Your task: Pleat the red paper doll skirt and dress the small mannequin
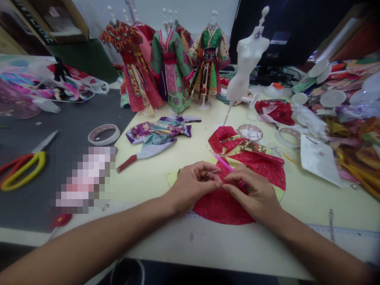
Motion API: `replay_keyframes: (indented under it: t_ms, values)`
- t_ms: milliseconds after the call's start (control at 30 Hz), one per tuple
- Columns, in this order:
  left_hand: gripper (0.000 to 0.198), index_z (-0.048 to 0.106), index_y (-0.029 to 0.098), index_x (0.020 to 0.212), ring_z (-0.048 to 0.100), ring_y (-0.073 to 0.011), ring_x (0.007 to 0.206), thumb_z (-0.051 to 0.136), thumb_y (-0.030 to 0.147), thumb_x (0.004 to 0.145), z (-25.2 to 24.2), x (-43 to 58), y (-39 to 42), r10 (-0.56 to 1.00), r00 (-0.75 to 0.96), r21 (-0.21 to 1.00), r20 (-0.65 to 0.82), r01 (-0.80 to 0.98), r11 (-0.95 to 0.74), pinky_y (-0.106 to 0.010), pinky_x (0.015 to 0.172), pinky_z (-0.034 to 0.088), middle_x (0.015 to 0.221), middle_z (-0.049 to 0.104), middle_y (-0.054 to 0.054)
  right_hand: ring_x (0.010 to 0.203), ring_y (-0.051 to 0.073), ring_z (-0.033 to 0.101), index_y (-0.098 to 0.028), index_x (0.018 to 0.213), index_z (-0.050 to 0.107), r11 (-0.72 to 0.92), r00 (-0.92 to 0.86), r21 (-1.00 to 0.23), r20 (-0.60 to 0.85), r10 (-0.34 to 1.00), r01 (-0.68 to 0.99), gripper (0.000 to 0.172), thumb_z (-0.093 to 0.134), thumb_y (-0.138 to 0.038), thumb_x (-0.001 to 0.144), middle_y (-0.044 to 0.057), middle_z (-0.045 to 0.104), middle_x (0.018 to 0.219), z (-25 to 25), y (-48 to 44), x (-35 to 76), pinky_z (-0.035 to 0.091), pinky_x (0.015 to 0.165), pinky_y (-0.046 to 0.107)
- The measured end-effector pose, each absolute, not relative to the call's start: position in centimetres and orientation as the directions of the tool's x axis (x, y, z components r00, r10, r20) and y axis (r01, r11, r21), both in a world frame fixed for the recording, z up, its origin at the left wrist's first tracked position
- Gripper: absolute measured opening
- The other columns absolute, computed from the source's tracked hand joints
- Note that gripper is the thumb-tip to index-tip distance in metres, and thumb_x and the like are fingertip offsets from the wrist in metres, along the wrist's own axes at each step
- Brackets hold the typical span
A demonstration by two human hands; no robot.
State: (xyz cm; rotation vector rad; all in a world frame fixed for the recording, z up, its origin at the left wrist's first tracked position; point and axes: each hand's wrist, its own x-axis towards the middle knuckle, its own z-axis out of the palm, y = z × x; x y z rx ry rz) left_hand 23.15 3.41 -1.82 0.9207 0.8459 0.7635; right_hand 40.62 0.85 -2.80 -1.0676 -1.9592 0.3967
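Both my hands work together over a round piece of red patterned fabric [225, 206] with gold-printed trim, lying on a pale yellow tabletop [297, 209]. My left hand [192, 186] pinches a fine silvery strand [211, 172] between its fingertips. My right hand [252, 194] holds a thin pink rod [225, 163], which slants across the fabric; its lower end is hidden by the fingers. My fingertips nearly meet above the cloth, and they hide part of it.
Several dressed doll mannequins stand at the back, beside a bare white mannequin [247, 55]. Yellow-handled scissors [23, 170] and a tape roll [103, 134] lie on a dark mat [59, 114]. A folded patterned garment [157, 134] lies left of the hands, and fabric scraps [356, 134] pile up on the right.
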Motion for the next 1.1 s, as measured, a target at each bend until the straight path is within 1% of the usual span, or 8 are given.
replay_keyframes:
  t_ms: [133, 333, 567, 833, 1100]
  values:
    - [0.031, 0.058, 0.013, 0.092, 0.054, -0.0073, 0.065, 0.072, 0.017, 0.065, -1.86, 23.06, 3.47, 0.840, 0.478, 0.912, -0.257, -0.167, 0.374, -0.020, 0.065, 0.040, 0.070, 0.060, 0.001, 0.069, 0.013, 0.059, -0.020, 0.084, 0.060, 0.591, -0.285, -0.596, 0.530, 0.798, 0.544, 0.006, 0.062, -0.017, 0.078, 0.002, 0.063, 0.075, -2.83, 0.88, 40.67, 0.048, 0.061, 0.026]
    - [0.034, 0.058, 0.013, 0.093, 0.055, -0.0077, 0.065, 0.073, 0.018, 0.063, -1.91, 23.11, 3.52, 0.835, 0.473, 0.891, -0.282, -0.194, 0.411, -0.021, 0.067, 0.041, 0.070, 0.060, 0.001, 0.067, 0.013, 0.058, -0.019, 0.081, 0.061, 0.579, -0.292, -0.603, 0.511, 0.808, 0.549, 0.002, 0.060, -0.019, 0.079, 0.002, 0.062, 0.073, -2.79, 0.96, 40.70, 0.047, 0.060, 0.026]
    - [0.036, 0.056, 0.013, 0.096, 0.055, -0.0078, 0.066, 0.073, 0.018, 0.064, -1.98, 23.06, 3.69, 0.823, 0.495, 0.894, -0.279, -0.180, 0.411, -0.021, 0.067, 0.040, 0.072, 0.061, 0.000, 0.067, 0.013, 0.057, -0.019, 0.081, 0.061, 0.580, -0.284, -0.595, 0.520, 0.806, 0.556, 0.003, 0.061, -0.017, 0.078, 0.002, 0.062, 0.073, -2.99, 1.05, 40.88, 0.047, 0.060, 0.026]
    - [0.045, 0.055, 0.014, 0.097, 0.051, -0.0080, 0.062, 0.077, 0.024, 0.060, -2.13, 22.93, 3.80, 0.813, 0.527, 0.920, -0.249, -0.133, 0.368, -0.023, 0.062, 0.037, 0.070, 0.059, 0.001, 0.065, 0.013, 0.056, -0.020, 0.081, 0.061, 0.588, -0.312, -0.578, 0.510, 0.801, 0.566, 0.003, 0.059, -0.018, 0.080, 0.002, 0.060, 0.070, -2.83, 1.01, 40.89, 0.047, 0.059, 0.027]
    - [0.045, 0.054, 0.013, 0.098, 0.049, -0.0058, 0.060, 0.077, 0.020, 0.060, -1.81, 22.95, 3.78, 0.795, 0.546, 0.912, -0.263, -0.129, 0.390, -0.021, 0.060, 0.036, 0.068, 0.057, 0.002, 0.065, 0.013, 0.055, -0.019, 0.082, 0.060, 0.598, -0.325, -0.572, 0.511, 0.795, 0.562, 0.003, 0.060, -0.019, 0.079, 0.002, 0.059, 0.071, -2.87, 0.95, 41.02, 0.046, 0.058, 0.026]
